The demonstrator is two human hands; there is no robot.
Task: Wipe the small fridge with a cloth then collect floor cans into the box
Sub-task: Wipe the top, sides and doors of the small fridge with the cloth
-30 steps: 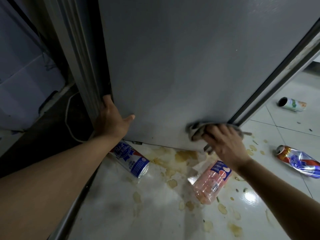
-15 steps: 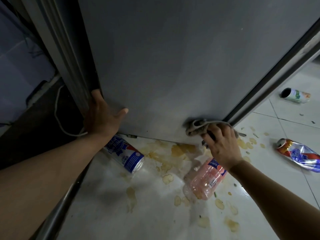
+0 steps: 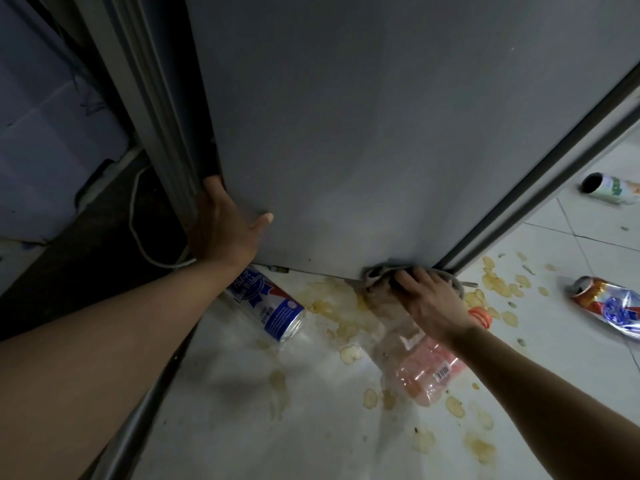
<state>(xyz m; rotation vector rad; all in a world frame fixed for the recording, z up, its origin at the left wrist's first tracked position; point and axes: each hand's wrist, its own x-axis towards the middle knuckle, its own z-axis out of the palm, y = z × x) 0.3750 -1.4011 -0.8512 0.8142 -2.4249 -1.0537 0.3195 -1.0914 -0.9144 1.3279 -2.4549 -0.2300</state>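
Pressing the cloth (image 3: 377,276) against the fridge (image 3: 381,133) bottom edge, the right hand (image 3: 433,303) grips it; the flat, open left hand (image 3: 221,226) braces the fridge's left corner, nearer the blue can (image 3: 266,303) lying below it.

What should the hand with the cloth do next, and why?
Probably slide the cloth left along the fridge bottom edge: the right hand presses it at the lower right corner, while the left hand braces the opposite edge.

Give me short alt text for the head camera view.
A person's right hand presses a grey cloth to the fridge's bottom edge while the left hand braces its side. Three cans and a plastic bottle lie on the stained tile floor.
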